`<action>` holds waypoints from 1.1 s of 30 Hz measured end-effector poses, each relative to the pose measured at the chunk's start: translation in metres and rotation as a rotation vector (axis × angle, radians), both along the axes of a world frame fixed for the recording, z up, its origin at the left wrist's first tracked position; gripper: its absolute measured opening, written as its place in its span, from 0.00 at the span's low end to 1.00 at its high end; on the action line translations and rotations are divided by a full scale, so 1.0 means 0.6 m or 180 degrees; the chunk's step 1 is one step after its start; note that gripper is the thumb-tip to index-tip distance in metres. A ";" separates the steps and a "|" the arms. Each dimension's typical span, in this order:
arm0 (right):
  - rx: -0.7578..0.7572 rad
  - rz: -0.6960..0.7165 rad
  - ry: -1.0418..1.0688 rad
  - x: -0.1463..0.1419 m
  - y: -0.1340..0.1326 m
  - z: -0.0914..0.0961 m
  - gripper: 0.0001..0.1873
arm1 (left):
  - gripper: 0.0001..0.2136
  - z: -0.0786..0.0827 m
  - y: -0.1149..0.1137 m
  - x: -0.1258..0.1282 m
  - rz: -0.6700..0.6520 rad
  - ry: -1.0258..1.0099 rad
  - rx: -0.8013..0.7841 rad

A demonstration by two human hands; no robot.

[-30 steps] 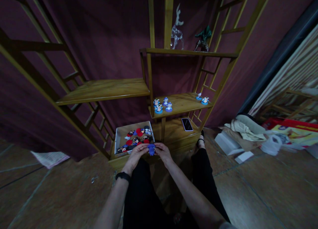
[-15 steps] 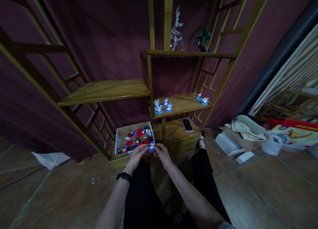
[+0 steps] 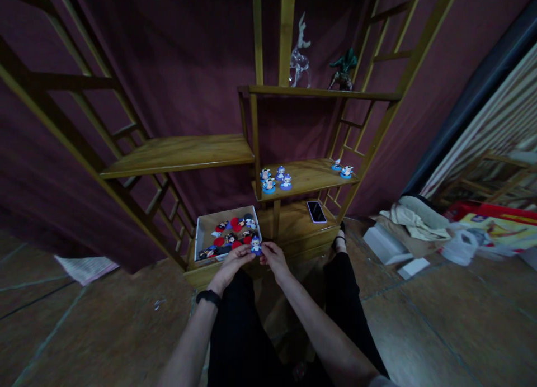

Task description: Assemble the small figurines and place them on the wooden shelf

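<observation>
A small purple-and-white figurine (image 3: 255, 245) is upright between my two hands, in front of the box's lower right corner. From the left, the fingers of my left hand (image 3: 233, 259) close on it. My right hand (image 3: 275, 260) pinches its right side near the base. The white box (image 3: 200, 230) beside my left hand holds several figurines with red, black and blue parts, lying jumbled. On the middle right shelf (image 3: 312, 174), two purple figurines (image 3: 286, 181) stand next to two blue-based ones (image 3: 268, 184). Another pair of blue-based figurines (image 3: 346, 171) stands at its right end.
A phone (image 3: 316, 212) lies on the low shelf. Above, a clear deer ornament (image 3: 300, 57) and a dark green statue (image 3: 344, 69) stand on the upper shelf (image 3: 323, 91). White cartons (image 3: 384, 244) and a plastic bag (image 3: 460, 246) lie on the floor at right.
The figurine in my hands has tipped slightly, so more of its front shows. My hands stay in nearly the same place, and the view has shifted a little.
</observation>
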State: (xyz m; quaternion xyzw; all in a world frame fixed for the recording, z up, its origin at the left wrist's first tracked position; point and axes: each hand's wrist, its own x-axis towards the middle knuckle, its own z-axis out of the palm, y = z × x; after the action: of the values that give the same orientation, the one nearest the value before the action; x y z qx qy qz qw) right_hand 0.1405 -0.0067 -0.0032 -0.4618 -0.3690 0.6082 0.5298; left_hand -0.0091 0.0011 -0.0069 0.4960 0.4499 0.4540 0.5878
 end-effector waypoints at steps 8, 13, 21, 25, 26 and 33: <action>0.0005 0.0172 0.0200 -0.003 -0.004 -0.003 0.24 | 0.18 -0.005 0.006 0.002 -0.0172 0.0136 0.0149; -0.0045 0.0148 0.0340 -0.003 0.001 -0.011 0.25 | 0.19 -0.011 0.005 0.006 -0.0091 0.0223 0.0310; -0.0116 0.0050 0.0244 0.001 0.003 -0.018 0.23 | 0.20 -0.022 -0.002 0.016 0.0081 0.1030 0.0815; -0.0052 0.0067 0.0123 0.007 0.002 -0.027 0.21 | 0.16 -0.008 -0.023 0.020 0.0220 0.2006 0.1240; -0.0053 0.0071 0.0092 0.009 0.002 -0.028 0.20 | 0.16 -0.004 -0.028 0.022 0.0224 0.2191 0.1312; -0.0126 0.0149 -0.0116 0.013 -0.003 -0.031 0.20 | 0.16 0.006 -0.046 0.032 0.0080 0.2963 0.1650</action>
State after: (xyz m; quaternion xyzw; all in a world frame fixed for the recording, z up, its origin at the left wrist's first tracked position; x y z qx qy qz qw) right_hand 0.1484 -0.0082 -0.0219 -0.4743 -0.3772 0.6191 0.4994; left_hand 0.0102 -0.0264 -0.0035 0.7685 0.5421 0.2892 0.1786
